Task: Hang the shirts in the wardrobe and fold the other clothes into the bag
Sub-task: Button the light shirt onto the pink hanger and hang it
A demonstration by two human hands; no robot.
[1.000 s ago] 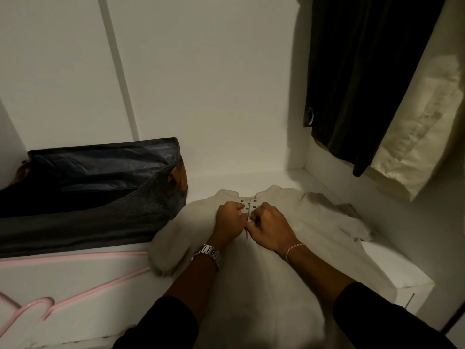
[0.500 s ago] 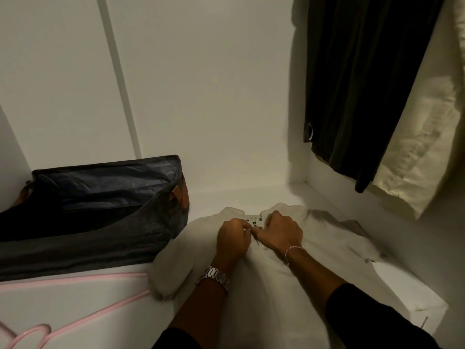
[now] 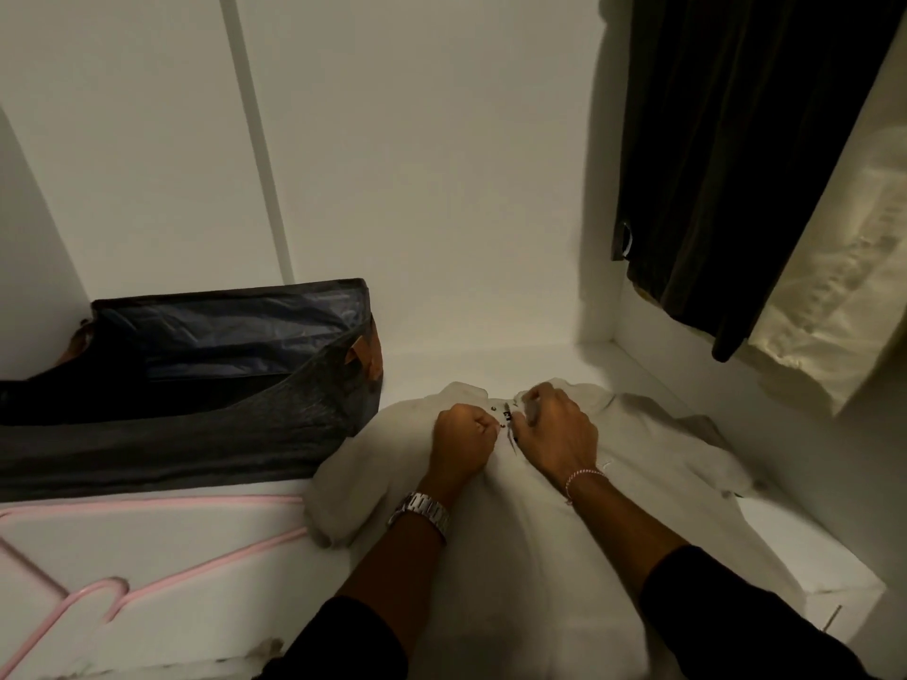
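Both our hands, left point(image 3: 464, 436) and right point(image 3: 557, 429), pinch the snap placket of a cream shirt point(image 3: 540, 542) lying flat on the white shelf point(image 3: 196, 557); we judge it not yet hung. Pink hanger point(image 3: 147, 576), thin and smooth, lies apart to the left; dark bag point(image 3: 206, 380), soft-sided, gapes open behind; two garments point(image 3: 726, 164), dark and cream, already hang.

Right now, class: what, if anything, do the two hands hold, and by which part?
Both the left hand and right hand pinch the cream shirt at its buttoned placket, just below the collar.
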